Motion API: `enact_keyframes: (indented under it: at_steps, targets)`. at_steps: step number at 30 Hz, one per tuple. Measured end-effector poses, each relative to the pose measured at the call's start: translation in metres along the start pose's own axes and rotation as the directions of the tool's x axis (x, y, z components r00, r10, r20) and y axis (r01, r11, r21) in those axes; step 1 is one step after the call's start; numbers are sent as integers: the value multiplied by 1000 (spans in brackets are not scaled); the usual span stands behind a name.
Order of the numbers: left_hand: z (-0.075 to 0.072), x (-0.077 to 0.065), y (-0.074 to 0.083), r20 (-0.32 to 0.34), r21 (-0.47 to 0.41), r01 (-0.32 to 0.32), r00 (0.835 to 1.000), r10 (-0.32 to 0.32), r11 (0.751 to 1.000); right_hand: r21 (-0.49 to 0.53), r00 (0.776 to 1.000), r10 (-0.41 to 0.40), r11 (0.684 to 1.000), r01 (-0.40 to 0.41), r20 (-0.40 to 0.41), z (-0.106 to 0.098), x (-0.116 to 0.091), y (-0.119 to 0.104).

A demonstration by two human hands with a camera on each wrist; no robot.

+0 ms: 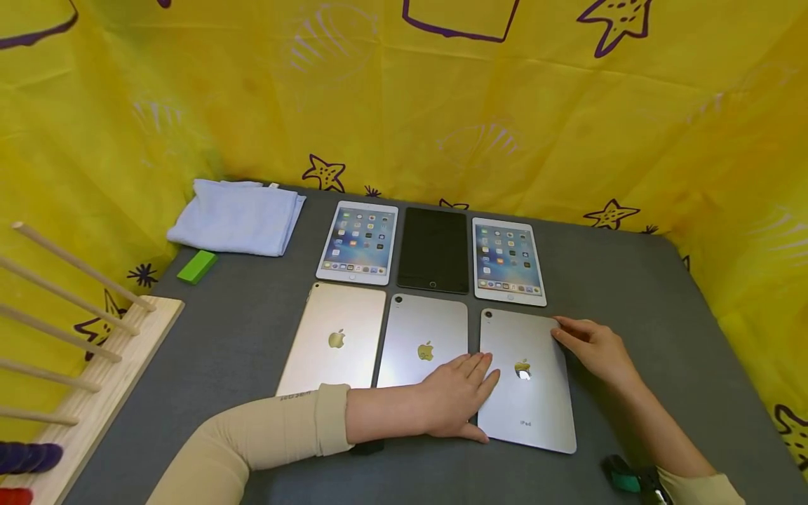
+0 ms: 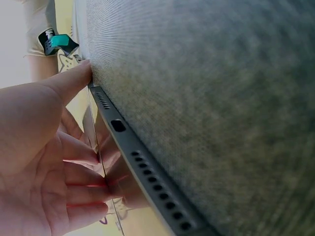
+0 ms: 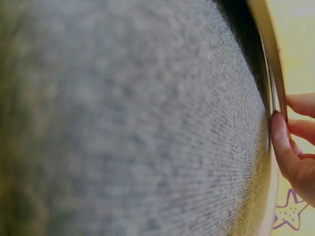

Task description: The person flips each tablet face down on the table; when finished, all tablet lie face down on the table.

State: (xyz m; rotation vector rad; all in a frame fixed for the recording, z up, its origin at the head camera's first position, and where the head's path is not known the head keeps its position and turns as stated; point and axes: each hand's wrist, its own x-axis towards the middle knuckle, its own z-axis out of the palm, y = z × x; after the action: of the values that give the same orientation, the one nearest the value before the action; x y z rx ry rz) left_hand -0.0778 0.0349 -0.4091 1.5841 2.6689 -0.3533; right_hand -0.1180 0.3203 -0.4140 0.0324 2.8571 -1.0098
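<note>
A silver tablet (image 1: 527,414) lies back up at the front right, its camera at the top left corner. My right hand (image 1: 596,351) pinches its top right corner; in the right wrist view the thumb (image 3: 281,135) and fingertips meet at the tablet's edge. My left hand (image 1: 457,396) reaches across from the left, fingers fairly straight, fingertips over this tablet's left edge. Beneath that hand and forearm, a second silver tablet (image 1: 429,322) is partly hidden. The left wrist view shows a tablet edge (image 2: 142,167) with a port and speaker holes below the palm.
A gold tablet (image 1: 347,315) lies left in the front row. Behind are two lit white tablets (image 1: 360,242) around a dark-screened one (image 1: 433,249). A folded blue cloth (image 1: 240,217), green block (image 1: 197,267) and wooden peg rack (image 1: 126,365) stand left. Yellow fabric (image 1: 505,126) surrounds the grey table.
</note>
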Motion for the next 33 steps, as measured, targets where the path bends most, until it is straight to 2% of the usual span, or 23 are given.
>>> enact_keyframes:
  at_steps: [4, 13, 26, 33]
  targets:
    - [0, 0, 0, -4, 10, 8, 1000, -8, 1000, -60, 997, -69, 996, 67, -26, 1, 1, -2]
    - [2, 0, 2, -5, 21, 12, 1000, -12, 1000, -143, 984, -166, 977, 156, -64, 5, 3, -5]
    - [1, 0, 2, -35, 52, 21, 999, -19, 998, -227, 965, -255, 945, 234, -68, 8, 7, -13]
    - [2, 0, 2, -52, 63, 25, 998, -22, 998, -234, 963, -261, 942, 241, -60, 8, 8, -16]
